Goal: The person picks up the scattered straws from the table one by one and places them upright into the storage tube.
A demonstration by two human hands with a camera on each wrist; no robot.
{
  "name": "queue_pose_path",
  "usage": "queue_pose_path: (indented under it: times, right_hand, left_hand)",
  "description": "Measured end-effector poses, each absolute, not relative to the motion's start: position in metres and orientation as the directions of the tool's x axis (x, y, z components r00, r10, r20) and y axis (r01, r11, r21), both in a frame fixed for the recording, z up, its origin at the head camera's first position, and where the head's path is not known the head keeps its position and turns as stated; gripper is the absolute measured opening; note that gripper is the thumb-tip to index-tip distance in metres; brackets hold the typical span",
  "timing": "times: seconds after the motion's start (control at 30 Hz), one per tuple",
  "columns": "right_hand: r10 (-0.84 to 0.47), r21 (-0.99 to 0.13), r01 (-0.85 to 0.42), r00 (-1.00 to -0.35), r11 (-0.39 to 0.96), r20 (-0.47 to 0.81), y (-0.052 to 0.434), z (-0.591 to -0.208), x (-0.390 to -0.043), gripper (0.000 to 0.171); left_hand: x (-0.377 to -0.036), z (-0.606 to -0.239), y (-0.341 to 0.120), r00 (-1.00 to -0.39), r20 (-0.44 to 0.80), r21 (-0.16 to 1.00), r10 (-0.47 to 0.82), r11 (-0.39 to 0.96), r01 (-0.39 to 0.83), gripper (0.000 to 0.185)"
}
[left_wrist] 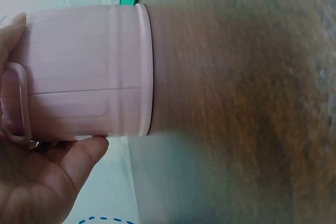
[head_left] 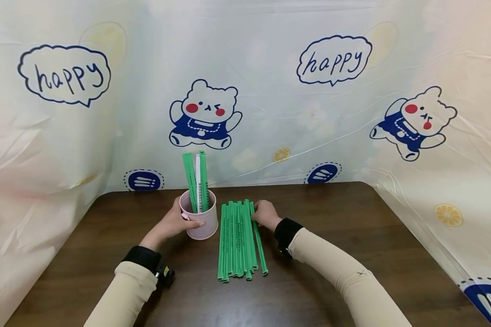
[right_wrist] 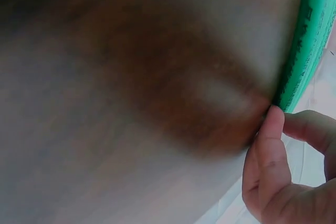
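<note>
My left hand grips a pink cup from its left side, thumb across the front. A small loop handle shows on the cup in the left wrist view. Several slim green sticks and one white stick stand in the cup, leaning against its rim. Right of the cup, a row of printed green sticks lies side by side on the table. With thumb and fingertips, my right hand pinches the rightmost green stick near its far end; its near end angles away from the row.
The brown wooden table carries the cup and the row. Behind it hangs a pale printed cloth with bears and lettering, close along the table's far edge. Dark bands with small cameras sit on both wrists.
</note>
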State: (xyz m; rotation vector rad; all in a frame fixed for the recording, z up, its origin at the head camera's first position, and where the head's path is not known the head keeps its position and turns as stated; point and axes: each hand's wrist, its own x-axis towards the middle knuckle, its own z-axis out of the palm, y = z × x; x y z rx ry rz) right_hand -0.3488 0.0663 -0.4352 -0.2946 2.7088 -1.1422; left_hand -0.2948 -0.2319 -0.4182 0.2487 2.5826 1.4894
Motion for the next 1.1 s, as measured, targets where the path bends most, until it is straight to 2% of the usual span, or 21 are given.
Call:
queue_pose_path:
  times: [0.13, 0.33, 0.47, 0.83, 0.9, 1.1]
  right_hand:
    - [-0.239, -0.721, -0.095, -0.966, 0.687, -0.101, 0.069, -0.435, -0.349, 0.046]
    - [-0.206, -0.715, -0.057, -0.971, 0.697, -0.122, 0.079, -0.427, -0.355, 0.038]
    - [-0.199, -0.742, -0.058, -0.975, 0.668, -0.103, 0.085, -0.413, -0.363, 0.042]
    - [-0.202, -0.782, -0.143, -0.979, 0.607, 0.022, 0.089, -0.359, -0.381, 0.042]
    - [-0.231, -0.82, -0.206, -0.969, 0.534, 0.093, 0.091, -0.358, -0.398, 0.041]
    - [-0.216, -0.852, -0.317, -0.945, 0.417, 0.246, 0.075, -0.317, -0.402, 0.04]
  left_hand:
    - [-0.295, -0.419, -0.231, -0.975, -0.051, 0.868, 0.216, 0.492, 0.064, 0.112]
    - [-0.294, -0.42, -0.231, -0.974, -0.062, 0.86, 0.217, 0.506, 0.058, 0.113]
    - [-0.293, -0.419, -0.232, -0.974, -0.053, 0.866, 0.219, 0.497, 0.065, 0.114]
    - [-0.294, -0.42, -0.232, -0.975, -0.03, 0.857, 0.218, 0.508, 0.087, 0.112]
    - [-0.295, -0.42, -0.232, -0.975, -0.035, 0.857, 0.218, 0.509, 0.084, 0.113]
    - [-0.296, -0.419, -0.234, -0.974, -0.035, 0.858, 0.223, 0.507, 0.085, 0.113]
